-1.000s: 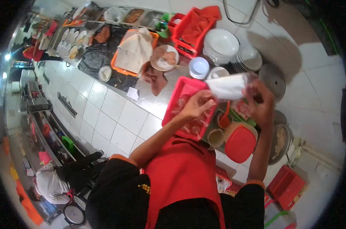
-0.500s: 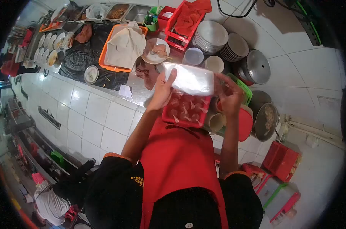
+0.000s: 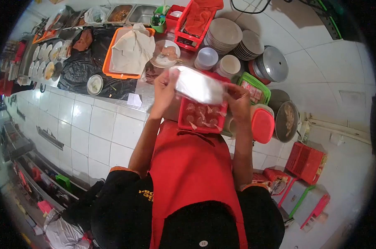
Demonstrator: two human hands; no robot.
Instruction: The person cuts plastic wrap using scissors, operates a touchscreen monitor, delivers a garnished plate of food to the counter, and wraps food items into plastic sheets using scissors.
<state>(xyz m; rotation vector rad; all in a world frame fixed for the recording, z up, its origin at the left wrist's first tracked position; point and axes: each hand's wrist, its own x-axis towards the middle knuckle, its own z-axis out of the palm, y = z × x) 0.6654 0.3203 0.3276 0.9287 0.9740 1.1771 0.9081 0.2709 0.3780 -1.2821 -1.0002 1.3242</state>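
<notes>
Over a red basket (image 3: 182,118), both hands hold up a shiny white rectangular plastic piece (image 3: 199,86); motion and glare blur it, so I cannot tell whether it is a bag pack or a lid. My left hand (image 3: 165,89) grips its left end, thumb on top. My right hand (image 3: 239,103) has its fingers closed at the right end. Just below, the basket carries several small tied clear bags (image 3: 201,114) of reddish-brown contents.
Stacked plates (image 3: 223,35), cups (image 3: 206,58) and a pot (image 3: 286,120) stand around the right side. An orange tray (image 3: 107,62) with pale paper sits on the counter at left, near a plate (image 3: 165,52) of food. A red-lidded container (image 3: 262,125) is beside my right forearm.
The white plastic piece has tipped, its right end lower than before and its left end raised. My left hand has shifted left and up; my right fingers now close on the right end.
</notes>
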